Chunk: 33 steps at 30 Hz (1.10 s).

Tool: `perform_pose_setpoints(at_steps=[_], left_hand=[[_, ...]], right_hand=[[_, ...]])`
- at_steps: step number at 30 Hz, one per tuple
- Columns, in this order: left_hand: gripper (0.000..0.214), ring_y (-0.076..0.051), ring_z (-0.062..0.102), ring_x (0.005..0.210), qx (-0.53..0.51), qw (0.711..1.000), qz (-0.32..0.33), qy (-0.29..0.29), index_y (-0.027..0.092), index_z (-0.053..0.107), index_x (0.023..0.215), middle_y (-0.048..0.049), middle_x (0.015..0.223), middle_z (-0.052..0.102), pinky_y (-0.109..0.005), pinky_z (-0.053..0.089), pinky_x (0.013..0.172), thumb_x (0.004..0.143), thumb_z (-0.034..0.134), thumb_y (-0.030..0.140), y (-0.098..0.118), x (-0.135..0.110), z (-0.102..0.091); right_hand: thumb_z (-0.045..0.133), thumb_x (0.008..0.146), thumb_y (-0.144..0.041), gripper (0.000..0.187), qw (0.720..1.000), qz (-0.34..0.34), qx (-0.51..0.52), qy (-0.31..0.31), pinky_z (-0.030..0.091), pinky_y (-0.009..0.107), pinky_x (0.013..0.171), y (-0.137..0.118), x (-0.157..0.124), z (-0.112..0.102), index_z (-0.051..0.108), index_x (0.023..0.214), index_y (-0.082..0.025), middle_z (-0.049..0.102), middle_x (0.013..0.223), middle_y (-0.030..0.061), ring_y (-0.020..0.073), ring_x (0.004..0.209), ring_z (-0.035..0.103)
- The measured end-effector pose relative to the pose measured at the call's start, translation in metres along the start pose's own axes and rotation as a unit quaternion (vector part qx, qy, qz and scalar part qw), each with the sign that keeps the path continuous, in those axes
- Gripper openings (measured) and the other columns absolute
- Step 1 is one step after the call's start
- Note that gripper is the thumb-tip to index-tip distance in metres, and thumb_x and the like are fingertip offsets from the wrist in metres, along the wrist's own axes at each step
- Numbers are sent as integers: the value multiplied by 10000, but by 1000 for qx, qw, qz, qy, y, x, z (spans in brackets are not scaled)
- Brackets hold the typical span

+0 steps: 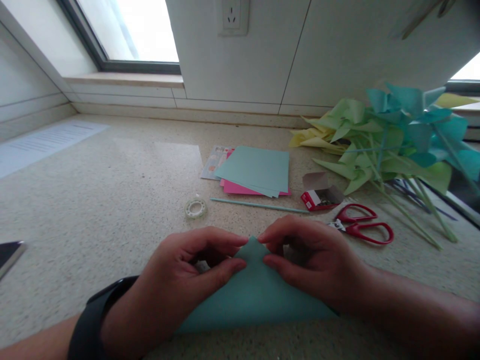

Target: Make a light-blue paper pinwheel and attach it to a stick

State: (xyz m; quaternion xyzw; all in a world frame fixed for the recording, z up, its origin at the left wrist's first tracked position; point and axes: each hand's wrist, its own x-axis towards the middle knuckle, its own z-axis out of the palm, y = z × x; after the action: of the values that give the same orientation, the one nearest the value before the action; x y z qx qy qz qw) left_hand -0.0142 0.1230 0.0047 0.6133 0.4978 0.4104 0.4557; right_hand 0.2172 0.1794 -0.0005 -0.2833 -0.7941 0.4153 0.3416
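A sheet of light blue-green paper (258, 300), folded into a triangle, lies on the counter with its peak pointing away from me. My left hand (195, 270) pinches the left edge near that peak between thumb and fingers. On the opposite edge, my right hand (311, 260) pinches the paper the same way. Both sets of fingertips are close together at the tip. Parts of the triangle's sides are hidden under my palms. Just beyond my hands are a roll of clear tape (195, 208), a thin pale blue stick (258, 205) and red-handled scissors (362, 225).
A stack of blue-green and pink paper (258, 167) lies farther back. Right of it stands an open small red box (318, 199). Paper pinwheels (375, 130) on sticks are heaped at the right. A printed sheet (48, 142) and a dark phone-like device (9, 255) lie left.
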Motion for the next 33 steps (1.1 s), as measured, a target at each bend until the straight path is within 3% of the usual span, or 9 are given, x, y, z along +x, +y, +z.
perform_pose_setpoints(at_steps=[20, 33], left_hand=[[242, -81, 718, 738, 25, 1000, 14, 1, 393, 780, 1033, 81, 892, 797, -117, 563, 663, 850, 777, 235, -1, -1, -1], [206, -127, 728, 730, 46, 999, 16, 12, 335, 796, 1027, 35, 890, 804, -170, 588, 644, 844, 777, 244, 2, -1, -1]], right_hand=[[686, 865, -154, 195, 1000, -2, -3, -6, 541, 214, 658, 2, 0, 0, 644, 1038, -235, 679, 838, -6, 113, 736, 638], [685, 857, -162, 173, 1000, -7, -11, 2, 548, 235, 640, -2, 0, -1, 649, 1016, -221, 690, 823, 10, 130, 721, 645]])
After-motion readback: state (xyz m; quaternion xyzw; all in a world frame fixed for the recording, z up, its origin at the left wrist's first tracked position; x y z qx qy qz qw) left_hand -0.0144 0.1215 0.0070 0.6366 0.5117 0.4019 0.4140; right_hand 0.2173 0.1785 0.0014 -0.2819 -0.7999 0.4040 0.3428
